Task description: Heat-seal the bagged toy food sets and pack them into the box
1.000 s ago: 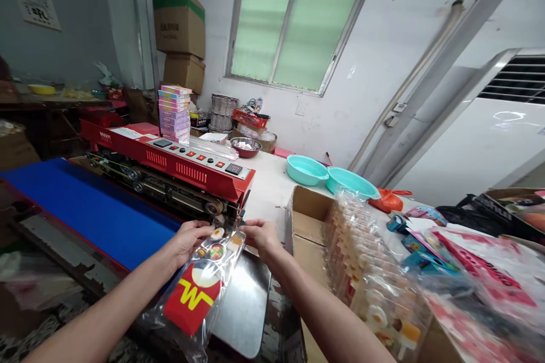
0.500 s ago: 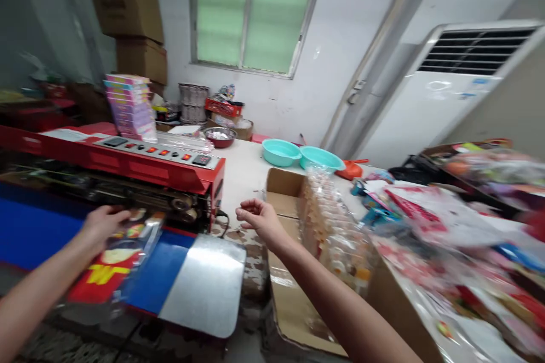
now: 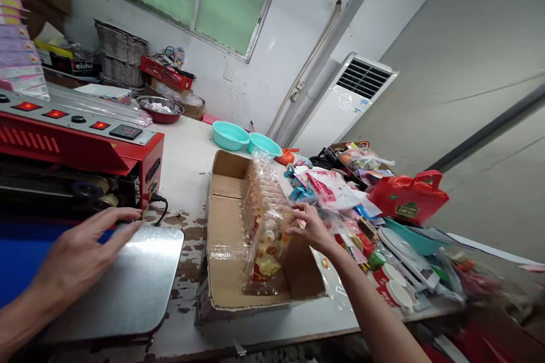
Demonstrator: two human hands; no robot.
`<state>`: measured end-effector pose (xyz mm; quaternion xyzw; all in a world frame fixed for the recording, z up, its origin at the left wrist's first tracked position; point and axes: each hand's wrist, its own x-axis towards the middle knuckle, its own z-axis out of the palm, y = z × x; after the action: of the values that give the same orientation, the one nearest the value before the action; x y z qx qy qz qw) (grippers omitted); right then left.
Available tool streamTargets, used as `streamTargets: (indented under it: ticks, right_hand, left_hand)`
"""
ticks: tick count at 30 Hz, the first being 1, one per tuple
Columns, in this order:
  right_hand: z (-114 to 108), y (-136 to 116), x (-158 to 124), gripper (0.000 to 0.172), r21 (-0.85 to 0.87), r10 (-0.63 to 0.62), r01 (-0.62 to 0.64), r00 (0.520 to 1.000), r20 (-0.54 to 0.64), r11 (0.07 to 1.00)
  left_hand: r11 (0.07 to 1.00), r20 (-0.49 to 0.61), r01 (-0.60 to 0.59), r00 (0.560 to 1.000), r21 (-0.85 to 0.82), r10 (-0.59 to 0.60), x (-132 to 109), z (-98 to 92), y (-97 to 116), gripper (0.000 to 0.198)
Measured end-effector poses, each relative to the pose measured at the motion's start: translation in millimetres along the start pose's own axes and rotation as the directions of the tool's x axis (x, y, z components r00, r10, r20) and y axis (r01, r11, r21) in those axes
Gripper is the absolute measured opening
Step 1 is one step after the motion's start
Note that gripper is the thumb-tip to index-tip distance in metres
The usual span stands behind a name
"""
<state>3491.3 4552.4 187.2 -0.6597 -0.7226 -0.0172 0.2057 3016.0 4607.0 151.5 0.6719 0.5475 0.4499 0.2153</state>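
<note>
My left hand [image 3: 80,249] lies open with fingers stretched over the metal plate [image 3: 140,283] at the end of the red sealing machine [image 3: 76,142]; it holds nothing. My right hand [image 3: 309,226] reaches into the open cardboard box [image 3: 221,289], its fingers pinched on the front clear packet [image 3: 268,249] of a row of upright clear packets [image 3: 259,187] with colourful toys and red cards inside. The packet that passed into the machine is out of view.
Two teal bowls [image 3: 240,139] and a red metal bowl [image 3: 160,109] stand on the white table [image 3: 187,153]. A heap of packets, a red bag [image 3: 406,195] and plates lies right of the box. A white air conditioner [image 3: 340,99] stands at the back.
My left hand let go of the red-card packet and now rests open over the plate. My right hand swung right to the box and took hold of a packet. The view turned right.
</note>
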Motion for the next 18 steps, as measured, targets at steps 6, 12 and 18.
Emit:
streamTargets:
  ticks: [6, 12, 18]
  right_hand:
    - [-1, -3, -8, 0.039, 0.047, -0.005, 0.01, 0.993, -0.12, 0.999]
    - [-4, -17, -19, 0.024, 0.105, 0.008, -0.003, 0.999, -0.053, 0.995]
    - [-48, -92, -5, 0.023, 0.561, -0.024, 0.046, 0.999, -0.047, 0.826]
  left_hand:
    - [0.998, 0.231, -0.056, 0.971, -0.02, 0.059, -5, 29.4, 22, 0.028]
    - [0.984, 0.321, -0.152, 0.931, -0.088, 0.173, -13, 38.3, 40, 0.02]
    - [0.936, 0.285, -0.28, 0.898, -0.215, 0.335, 0, 48.3, 75, 0.026]
